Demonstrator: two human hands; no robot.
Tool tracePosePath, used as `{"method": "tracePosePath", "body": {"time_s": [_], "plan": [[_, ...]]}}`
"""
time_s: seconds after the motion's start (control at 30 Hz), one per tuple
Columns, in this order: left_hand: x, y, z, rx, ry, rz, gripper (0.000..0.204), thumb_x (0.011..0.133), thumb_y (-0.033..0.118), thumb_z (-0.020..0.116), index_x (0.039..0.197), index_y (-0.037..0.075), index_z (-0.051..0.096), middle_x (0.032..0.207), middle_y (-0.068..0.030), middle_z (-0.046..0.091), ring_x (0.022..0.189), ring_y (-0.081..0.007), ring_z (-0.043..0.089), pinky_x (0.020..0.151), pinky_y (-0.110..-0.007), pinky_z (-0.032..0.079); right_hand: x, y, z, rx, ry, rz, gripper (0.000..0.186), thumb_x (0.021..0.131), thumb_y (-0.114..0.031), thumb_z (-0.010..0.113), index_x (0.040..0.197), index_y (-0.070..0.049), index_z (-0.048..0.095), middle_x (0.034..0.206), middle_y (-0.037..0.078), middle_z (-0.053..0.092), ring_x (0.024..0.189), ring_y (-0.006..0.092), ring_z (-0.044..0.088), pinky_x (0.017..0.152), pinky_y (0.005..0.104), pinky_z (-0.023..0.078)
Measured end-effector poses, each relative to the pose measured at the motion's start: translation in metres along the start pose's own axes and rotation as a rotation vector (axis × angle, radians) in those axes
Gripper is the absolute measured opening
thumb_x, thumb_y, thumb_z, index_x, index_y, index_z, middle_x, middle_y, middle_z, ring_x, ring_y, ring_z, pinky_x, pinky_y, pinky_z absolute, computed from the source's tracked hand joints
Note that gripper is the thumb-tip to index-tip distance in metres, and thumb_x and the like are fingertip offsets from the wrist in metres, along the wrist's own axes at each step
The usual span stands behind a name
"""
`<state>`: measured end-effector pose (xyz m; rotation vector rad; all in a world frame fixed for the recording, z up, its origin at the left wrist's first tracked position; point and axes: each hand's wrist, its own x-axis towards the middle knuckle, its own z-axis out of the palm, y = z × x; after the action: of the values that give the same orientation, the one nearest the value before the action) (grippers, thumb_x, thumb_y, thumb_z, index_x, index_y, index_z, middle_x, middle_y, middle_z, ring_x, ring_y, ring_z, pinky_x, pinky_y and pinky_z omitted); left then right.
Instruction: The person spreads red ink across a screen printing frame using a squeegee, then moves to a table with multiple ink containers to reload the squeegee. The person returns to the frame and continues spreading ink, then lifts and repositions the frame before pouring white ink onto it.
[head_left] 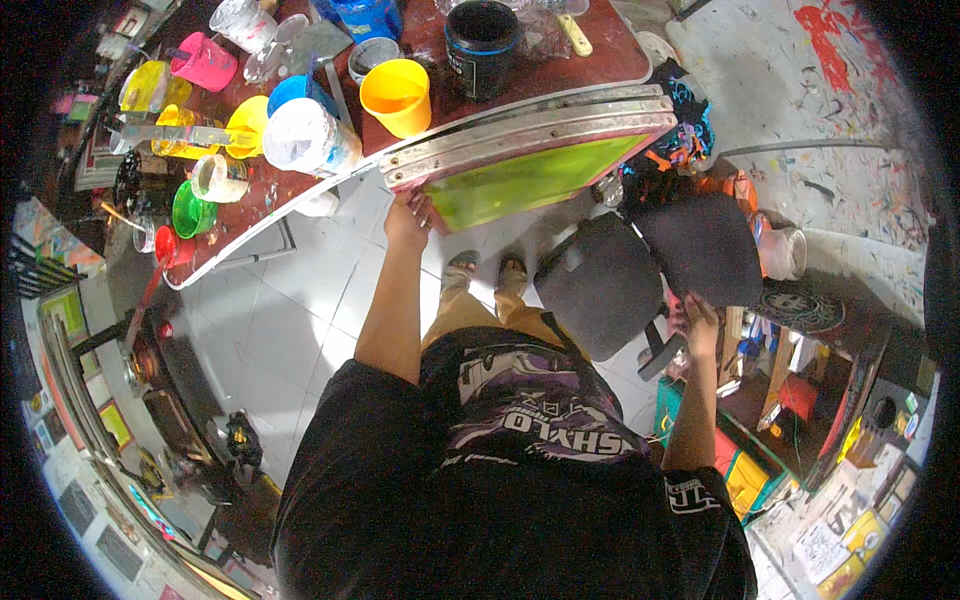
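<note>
My left hand [410, 218] is closed on the lower left corner of stacked screen-printing frames [420, 165] with pale, worn rims and green mesh [525, 175], tilted along the table's front edge. At the right, my right hand [697, 323] grips a black chair [690, 250] by its dark upper part; part of its grip is hidden. The chair's other black cushioned section [598, 285] lies just left of that hand. My sandalled feet are on the tiled floor below the frames.
The red-brown table [610, 45] holds several tubs, a yellow cup [395, 98] and a black pail [481, 50]. At the right are a paint-stained pale wall [820, 90] and a cluttered open shelf unit [780, 400]. Leaning frames [90, 400] line the left.
</note>
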<state>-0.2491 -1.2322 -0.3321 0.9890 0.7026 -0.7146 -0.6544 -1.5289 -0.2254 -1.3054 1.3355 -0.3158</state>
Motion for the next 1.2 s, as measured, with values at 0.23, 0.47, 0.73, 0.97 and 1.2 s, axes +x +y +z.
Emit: {"method": "tracePosePath", "body": {"time_s": [0.23, 0.47, 0.73, 0.97, 1.2], "plan": [[0.003, -0.001, 0.013, 0.017, 0.202, 0.065, 0.026, 0.083, 0.022, 0.046, 0.107, 0.011, 0.048, 0.104, -0.0037, 0.049, 0.090, -0.0191, 0.050, 0.079, -0.037, 0.038, 0.088, -0.073, 0.099, -0.314, -0.266, -0.491, 0.037, 0.079, -0.013, 0.062, 0.113, -0.002, 0.051, 0.098, 0.008, 0.055, 0.083, 0.0163, 0.055, 0.066, 0.0258, 0.045], [-0.009, -0.005, 0.006, -0.021, 0.158, 0.071, 0.023, 0.084, 0.018, 0.046, 0.105, 0.010, 0.050, 0.103, -0.0043, 0.051, 0.087, -0.0186, 0.052, 0.077, -0.037, 0.038, 0.103, -0.129, 0.230, -1.241, -0.308, -1.200, 0.072, 0.071, -0.023, 0.064, 0.134, -0.019, 0.029, 0.136, 0.013, 0.025, 0.122, 0.0345, 0.030, 0.098, 0.0512, 0.024], [-0.024, -0.019, -0.006, -0.031, 0.213, 0.008, 0.021, 0.083, 0.016, 0.048, 0.102, 0.007, 0.051, 0.104, -0.0026, 0.053, 0.090, -0.0192, 0.053, 0.075, -0.034, 0.038, 0.096, -0.096, 0.221, -1.353, -0.378, -1.089, 0.086, 0.065, -0.024, 0.069, 0.136, -0.024, 0.021, 0.143, 0.009, 0.011, 0.130, 0.0338, 0.016, 0.098, 0.0581, 0.019], [-0.074, -0.042, -0.015, 0.077, 0.263, -0.033, 0.032, 0.081, 0.023, 0.048, 0.109, 0.007, 0.048, 0.111, -0.0069, 0.052, 0.100, -0.0226, 0.053, 0.082, -0.038, 0.036, 0.073, -0.073, 0.190, -1.314, -0.406, -1.055, 0.076, 0.068, -0.026, 0.066, 0.134, -0.020, 0.029, 0.143, 0.010, 0.013, 0.129, 0.0358, 0.016, 0.097, 0.0599, 0.018], [-0.101, -0.059, -0.055, 0.526, 0.281, -0.020, 0.042, 0.080, 0.023, 0.052, 0.117, 0.007, 0.040, 0.110, -0.0102, 0.054, 0.095, -0.0234, 0.055, 0.078, -0.035, 0.040, 0.048, -0.036, 0.158, -1.305, -0.433, -1.038, 0.074, 0.068, -0.024, 0.063, 0.133, -0.021, 0.028, 0.141, 0.014, 0.013, 0.128, 0.0393, 0.014, 0.095, 0.0624, 0.019]]}}
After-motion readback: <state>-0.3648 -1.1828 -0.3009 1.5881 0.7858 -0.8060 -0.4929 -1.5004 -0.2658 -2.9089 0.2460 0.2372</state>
